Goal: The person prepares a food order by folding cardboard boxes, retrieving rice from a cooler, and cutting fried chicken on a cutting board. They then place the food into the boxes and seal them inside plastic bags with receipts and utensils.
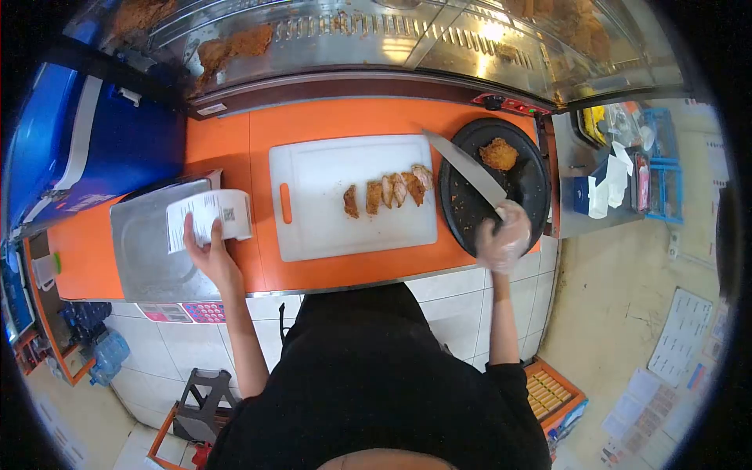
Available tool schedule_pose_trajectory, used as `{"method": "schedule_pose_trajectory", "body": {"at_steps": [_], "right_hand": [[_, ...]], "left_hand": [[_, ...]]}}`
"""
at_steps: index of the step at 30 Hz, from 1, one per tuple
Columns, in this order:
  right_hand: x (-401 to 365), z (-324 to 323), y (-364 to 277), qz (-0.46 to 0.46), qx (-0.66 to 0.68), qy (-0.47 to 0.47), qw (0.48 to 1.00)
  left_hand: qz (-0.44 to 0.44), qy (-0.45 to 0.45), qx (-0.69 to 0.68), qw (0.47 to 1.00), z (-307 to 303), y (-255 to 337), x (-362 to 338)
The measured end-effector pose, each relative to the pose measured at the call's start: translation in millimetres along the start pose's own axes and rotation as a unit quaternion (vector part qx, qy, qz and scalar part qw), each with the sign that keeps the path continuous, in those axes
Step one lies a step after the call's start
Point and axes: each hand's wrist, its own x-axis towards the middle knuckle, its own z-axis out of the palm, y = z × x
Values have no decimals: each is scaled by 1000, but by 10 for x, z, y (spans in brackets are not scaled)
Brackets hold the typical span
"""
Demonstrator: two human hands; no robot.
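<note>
My left hand [213,258] is closed on a white paper food box [205,210] printed with text and a square code. The box is at the right part of a metal-topped scale [145,243]. In a clear plastic glove, my right hand [505,239] grips a large knife [468,171] by its handle. Its blade crosses the black round tray [462,223], and the tip reaches over the board's upper right corner. One fried chicken piece [499,154] lies on that tray. Several sliced fried chicken pieces [374,194] lie in a row on the white cutting board [321,235].
A glass display case [352,47] with fried food borders the orange counter [329,117] at the back. A blue cooler box [117,149] stands at the left. To the right are a metal side table [583,223] and a tissue box [599,192]. A stool [205,403] is on the floor.
</note>
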Motion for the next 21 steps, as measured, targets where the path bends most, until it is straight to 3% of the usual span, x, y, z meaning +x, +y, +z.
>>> {"method": "schedule_pose_trajectory", "body": {"at_steps": [2, 5, 7, 8, 10, 11, 14, 16, 21], "right_hand": [[206, 183, -573, -38, 110, -74, 990], [425, 683, -1087, -25, 131, -146, 980], [374, 1061, -1189, 36, 18, -149, 988], [331, 1102, -1243, 40, 22, -145, 988], [238, 1105, -1391, 173, 30, -169, 970], [212, 1091, -1497, 178, 33, -168, 969], [133, 1054, -1826, 167, 79, -162, 969], [42, 1201, -1895, 73, -43, -155, 984], [118, 1246, -1484, 76, 5, -152, 986]], "left_hand": [[7, 19, 20, 1000, -56, 17, -32], [-30, 8, 19, 999, -52, 131, -77], [-33, -4, 64, 997, -52, 201, -86], [-28, -8, 66, 997, -58, 234, -101], [-56, 6, 39, 998, -84, 305, -116], [-37, -4, 13, 999, -134, 252, -98], [-74, 0, 31, 997, -168, 213, -99], [-51, -20, 22, 998, -187, 112, -61], [-20, -41, 18, 999, -1, 212, -220]]}}
